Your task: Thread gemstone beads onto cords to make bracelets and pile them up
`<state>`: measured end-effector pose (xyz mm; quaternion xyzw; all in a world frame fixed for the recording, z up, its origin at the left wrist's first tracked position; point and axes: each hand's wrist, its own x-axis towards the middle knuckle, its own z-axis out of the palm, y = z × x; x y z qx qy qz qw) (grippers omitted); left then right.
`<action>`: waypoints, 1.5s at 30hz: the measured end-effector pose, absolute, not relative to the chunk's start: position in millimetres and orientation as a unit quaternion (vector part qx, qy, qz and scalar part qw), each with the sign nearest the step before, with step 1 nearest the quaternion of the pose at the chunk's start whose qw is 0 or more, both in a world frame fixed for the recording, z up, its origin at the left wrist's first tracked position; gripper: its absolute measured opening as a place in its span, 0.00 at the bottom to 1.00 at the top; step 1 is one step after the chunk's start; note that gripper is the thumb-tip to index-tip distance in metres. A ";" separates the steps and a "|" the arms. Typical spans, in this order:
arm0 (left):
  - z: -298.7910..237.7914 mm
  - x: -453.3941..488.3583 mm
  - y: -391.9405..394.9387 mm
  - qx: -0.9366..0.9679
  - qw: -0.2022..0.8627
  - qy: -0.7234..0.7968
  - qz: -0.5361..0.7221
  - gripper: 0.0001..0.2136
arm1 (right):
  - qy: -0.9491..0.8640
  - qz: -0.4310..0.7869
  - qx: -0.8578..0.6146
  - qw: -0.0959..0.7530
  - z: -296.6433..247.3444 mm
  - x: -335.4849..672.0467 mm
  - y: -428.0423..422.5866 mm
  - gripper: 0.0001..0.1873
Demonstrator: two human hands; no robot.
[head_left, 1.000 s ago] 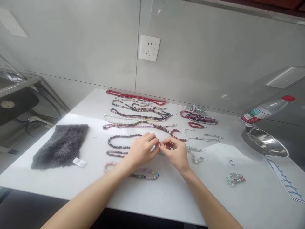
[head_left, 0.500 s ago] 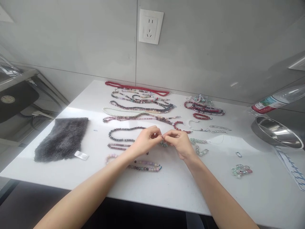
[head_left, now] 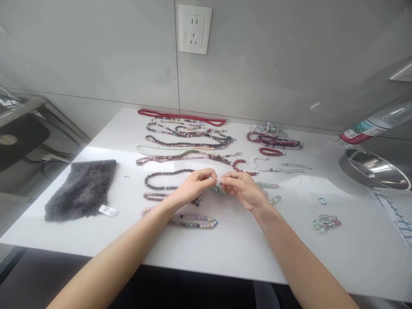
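Left hand (head_left: 199,183) pinches thumb to index finger, right hand (head_left: 242,188) does the same facing it, fingertips nearly meeting. Both grasp the green beads (head_left: 218,189), a small bunch hanging in and just below the gap between the fingertips, over the middle of the table (head_left: 238,249). Exact piece between the fingertips too small to tell.

Near left hand: dark necklace (head_left: 153,175) in an open loop, brown necklace (head_left: 154,197) partly behind the hand, pastel necklace (head_left: 196,225) nearer the table's front edge, partly under the left forearm. Beyond the hands: white necklace (head_left: 154,149), then red necklace (head_left: 180,116) along the back by the wall. Past right hand: red bracelet (head_left: 270,152) in front of a tangled pile of beads. Out to the right: metal ring (head_left: 322,201), oval, with clear beads (head_left: 325,223) in a clump nearer the front edge. Far right: steel bowl (head_left: 376,169), plastic bottle (head_left: 363,131) behind it, tilted in view. Far left: dark furry cloth (head_left: 82,189), white tag (head_left: 108,210) at its corner. Wall socket (head_left: 195,30) above the table.
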<state>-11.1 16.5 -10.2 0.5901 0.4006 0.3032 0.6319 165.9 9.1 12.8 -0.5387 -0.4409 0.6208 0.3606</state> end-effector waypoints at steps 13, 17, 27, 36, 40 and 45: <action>-3.6 -13.4 14.7 0.598 0.623 0.410 0.293 0.10 | -0.479 0.642 -0.496 0.335 17.6 167.4 7.5 0.12; 2.2 -16.0 12.9 0.604 0.593 0.429 0.314 0.12 | -0.484 0.599 -0.520 0.370 16.5 168.4 8.1 0.09; 4.9 -11.7 8.5 0.594 0.607 0.378 0.369 0.17 | -0.482 0.576 -0.529 0.394 14.8 165.7 5.3 0.08; -5.4 1.9 4.4 0.502 0.620 0.395 0.455 0.12 | -0.463 0.572 -0.536 0.412 15.1 161.4 4.1 0.09; -6.3 1.6 5.7 0.485 0.620 0.386 0.481 0.09 | -0.439 0.597 -0.528 0.415 15.0 159.2 3.6 0.12; -9.4 0.3 8.0 0.480 0.636 0.361 0.485 0.04 | -0.401 0.615 -0.526 0.428 13.4 160.0 4.5 0.14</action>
